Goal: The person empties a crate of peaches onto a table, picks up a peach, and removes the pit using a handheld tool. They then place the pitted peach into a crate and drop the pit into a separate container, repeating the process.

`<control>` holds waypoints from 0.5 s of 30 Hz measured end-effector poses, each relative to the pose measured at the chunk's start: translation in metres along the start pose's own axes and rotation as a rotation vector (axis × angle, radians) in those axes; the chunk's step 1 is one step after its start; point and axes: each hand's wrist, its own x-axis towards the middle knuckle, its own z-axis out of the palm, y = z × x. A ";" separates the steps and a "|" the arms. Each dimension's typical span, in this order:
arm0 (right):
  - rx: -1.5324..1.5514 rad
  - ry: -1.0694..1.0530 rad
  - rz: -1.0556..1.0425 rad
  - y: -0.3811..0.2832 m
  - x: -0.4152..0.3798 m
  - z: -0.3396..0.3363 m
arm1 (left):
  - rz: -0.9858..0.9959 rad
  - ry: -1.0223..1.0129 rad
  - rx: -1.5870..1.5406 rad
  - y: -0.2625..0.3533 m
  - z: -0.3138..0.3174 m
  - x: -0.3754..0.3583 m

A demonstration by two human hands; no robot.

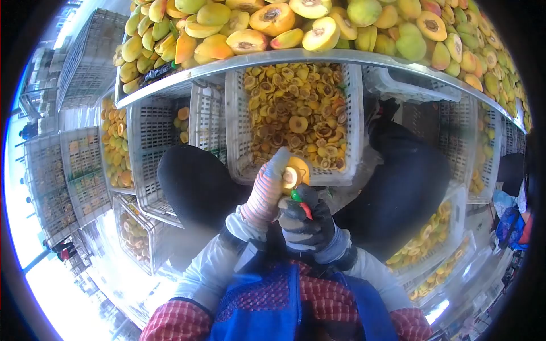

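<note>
My left hand point(264, 190), in a pale striped glove, is closed around a yellow peach half point(304, 166). The cut side of the fruit is turned up, with its paler centre showing. Against the fruit, my right hand point(311, 224), in a dark-coated glove, grips a small pitting knife with a green and red handle point(306, 210). A thin curved blade or loop seems to lie at the peach, though its exact shape is hard to make out. Below both hands stands a white plastic crate point(354, 113) filled with cut-out peach centres and scraps point(296, 96).
A metal-edged table point(256, 59) heaped with halved peaches point(273, 19) crosses the far side. A dark object point(159, 72) lies at its left end. Slatted crates point(153, 153) stand left, some holding peaches point(115, 142); more fruit crates point(455, 227) stand right. My knees flank the central crate.
</note>
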 end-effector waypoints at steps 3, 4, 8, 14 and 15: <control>-0.028 -0.157 -0.042 -0.006 0.005 0.001 | 0.143 0.022 -0.030 -0.018 -0.027 0.012; -0.012 -0.227 -0.065 -0.010 0.008 0.002 | 0.301 0.173 -0.007 -0.007 -0.026 0.008; 0.008 0.359 -0.265 -0.022 -0.004 -0.016 | 1.108 0.838 0.924 0.089 -0.088 -0.014; -0.212 0.503 -0.296 -0.036 0.004 -0.011 | 0.629 0.722 1.769 0.107 -0.074 0.036; -0.242 0.516 -0.334 -0.038 0.002 -0.012 | 0.618 0.497 1.658 0.083 -0.023 0.061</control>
